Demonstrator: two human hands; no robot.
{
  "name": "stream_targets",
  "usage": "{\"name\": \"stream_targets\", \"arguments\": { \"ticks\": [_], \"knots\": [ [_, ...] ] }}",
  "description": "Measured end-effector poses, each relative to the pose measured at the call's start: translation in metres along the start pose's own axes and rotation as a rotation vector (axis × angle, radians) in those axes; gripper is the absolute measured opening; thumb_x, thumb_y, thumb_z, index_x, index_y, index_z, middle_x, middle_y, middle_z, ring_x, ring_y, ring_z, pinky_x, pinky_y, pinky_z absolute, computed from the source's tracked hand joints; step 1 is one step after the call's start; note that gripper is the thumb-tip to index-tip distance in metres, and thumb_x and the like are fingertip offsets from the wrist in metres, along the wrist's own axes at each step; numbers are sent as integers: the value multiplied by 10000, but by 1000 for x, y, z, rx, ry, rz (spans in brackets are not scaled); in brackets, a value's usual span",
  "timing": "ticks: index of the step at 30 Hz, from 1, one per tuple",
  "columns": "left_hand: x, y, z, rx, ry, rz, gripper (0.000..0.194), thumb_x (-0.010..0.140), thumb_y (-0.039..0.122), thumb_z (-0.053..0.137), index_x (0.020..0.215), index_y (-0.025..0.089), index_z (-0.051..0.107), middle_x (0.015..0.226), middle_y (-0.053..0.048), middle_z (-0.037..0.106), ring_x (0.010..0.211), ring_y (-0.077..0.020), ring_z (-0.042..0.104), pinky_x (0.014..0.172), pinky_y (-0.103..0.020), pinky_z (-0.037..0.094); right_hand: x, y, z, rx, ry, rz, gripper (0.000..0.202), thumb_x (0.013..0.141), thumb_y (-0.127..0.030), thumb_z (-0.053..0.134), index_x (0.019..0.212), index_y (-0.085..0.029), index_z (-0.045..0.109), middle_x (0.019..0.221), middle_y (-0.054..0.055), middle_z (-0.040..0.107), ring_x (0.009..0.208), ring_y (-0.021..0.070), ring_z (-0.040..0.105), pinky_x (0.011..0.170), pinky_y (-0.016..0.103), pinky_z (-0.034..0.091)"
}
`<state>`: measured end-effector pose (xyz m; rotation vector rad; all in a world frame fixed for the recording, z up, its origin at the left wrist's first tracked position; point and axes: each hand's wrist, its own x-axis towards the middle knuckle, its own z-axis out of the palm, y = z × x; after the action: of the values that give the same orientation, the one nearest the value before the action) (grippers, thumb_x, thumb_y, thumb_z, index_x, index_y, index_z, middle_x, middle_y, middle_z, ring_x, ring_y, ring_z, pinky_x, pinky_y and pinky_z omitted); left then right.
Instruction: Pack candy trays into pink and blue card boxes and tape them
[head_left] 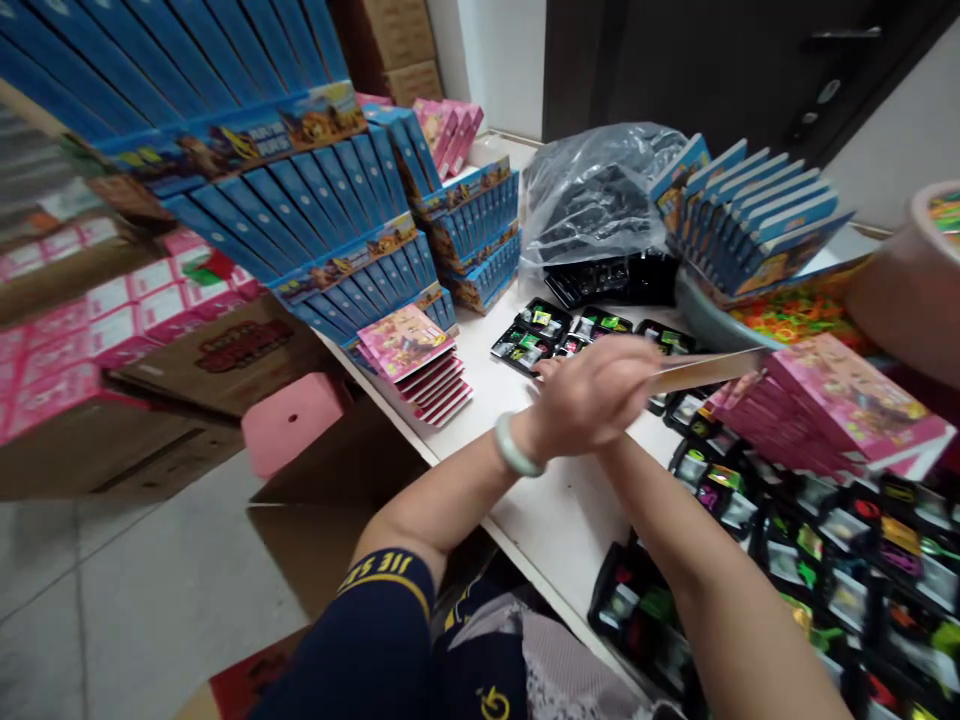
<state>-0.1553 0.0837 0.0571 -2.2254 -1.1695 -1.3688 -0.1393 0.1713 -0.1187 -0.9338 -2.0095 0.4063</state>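
A white surface [559, 515] runs from the near right to the far middle, with a dark door [675, 70] beyond it. Along its left edge rise tall tiers of blue boxes [300, 210], their fronts banded with picture strips. On the floor to the left stands a brown carton [247, 350] with pink packs [154, 305] at its top. A pale pink tub [904, 265] sits at the far right, and a clear plastic bag [562, 205] with dark contents lies at the far middle. Between them is a pale bowl [694, 303] of bright loose pieces [806, 315], with a leaning row of blue booklet-like boxes [750, 215] over its far left part.

Black trays [847, 540] of small coloured items crowd the near right; more black trays lie farther off, near the bag. A group of pink boxes [862, 400] leans among the trays on the right, and a short stack of pink boxes [416, 360] stands to the left.

The left hand [589, 400] is over the middle of the surface, its grip closed on one end of a thin box [709, 372], which points right toward the leaning pink group. The right hand [550, 369] is mostly hidden behind the left, so its grip cannot be told. A pale bangle [516, 446] circles the left wrist.
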Motion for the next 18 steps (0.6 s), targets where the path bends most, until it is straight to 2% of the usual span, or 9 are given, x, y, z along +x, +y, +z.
{"name": "stream_targets", "arguments": {
  "ticks": [1, 2, 5, 7, 9, 12, 14, 18],
  "knots": [
    [-29, -6, -21, -15, 55, -17, 154, 923, 140, 494, 1069, 157, 542, 1054, -112, 687, 1058, -177, 654, 887, -340, 582, 3, -6, 8, -53, 30, -23, 236, 936, -319, 451, 898, -228, 666, 924, 74, 660, 1016, 211, 595, 877, 361, 490],
    [-57, -9, -40, 18, 63, -54, 201, 887, 105, 535, 1081, 157, 534, 1044, -113, 689, 1028, -177, 662, 852, -327, 589, 8, -11, 15, -99, -22, -92, 209, 929, -305, 474, 907, -234, 670, 943, 62, 675, 1028, 202, 586, 882, 346, 478],
    [-131, -7, -83, 135, -75, -133, 249, 856, 79, 543, 1090, 164, 540, 1001, -113, 704, 946, -182, 677, 776, -314, 590, 26, -20, 24, -195, -390, -293, 203, 900, -248, 538, 1054, -221, 668, 1098, 76, 700, 1099, 229, 536, 932, 368, 400],
    [-165, 0, -99, 178, -182, -160, 221, 862, 98, 538, 1071, 169, 554, 977, -111, 713, 899, -190, 681, 758, -330, 590, 36, -24, 25, -276, -619, -346, 277, 922, -227, 495, 1157, -181, 636, 1163, 118, 683, 1131, 267, 499, 953, 408, 337],
    [-187, 7, -107, 189, -276, -179, 191, 865, 107, 538, 1044, 165, 566, 959, -110, 715, 864, -195, 679, 743, -336, 586, 42, -30, 27, -329, -705, -335, 287, 942, -201, 441, 1148, -158, 637, 1118, 135, 693, 1091, 282, 500, 945, 422, 301],
    [-202, 15, -110, 156, -380, -215, 152, 860, 92, 546, 995, 158, 571, 948, -103, 712, 835, -188, 669, 723, -323, 575, 42, -40, 30, -365, -726, -328, 281, 948, -163, 400, 1059, -144, 657, 1016, 141, 708, 998, 280, 517, 911, 420, 287],
    [-207, 18, -113, 135, -393, -244, 130, 860, 93, 548, 970, 159, 572, 944, -102, 709, 825, -179, 663, 724, -317, 571, 37, -48, 28, -382, -745, -337, 268, 945, -156, 403, 1038, -145, 654, 987, 137, 711, 963, 275, 520, 894, 414, 282],
    [-218, 22, -125, 131, -333, -255, 123, 840, 99, 560, 944, 163, 572, 945, -109, 709, 812, -179, 661, 708, -319, 565, 13, -63, 15, -388, -786, -364, 226, 938, -159, 443, 1029, -160, 649, 955, 112, 718, 924, 256, 525, 879, 391, 275]
  ]
}}
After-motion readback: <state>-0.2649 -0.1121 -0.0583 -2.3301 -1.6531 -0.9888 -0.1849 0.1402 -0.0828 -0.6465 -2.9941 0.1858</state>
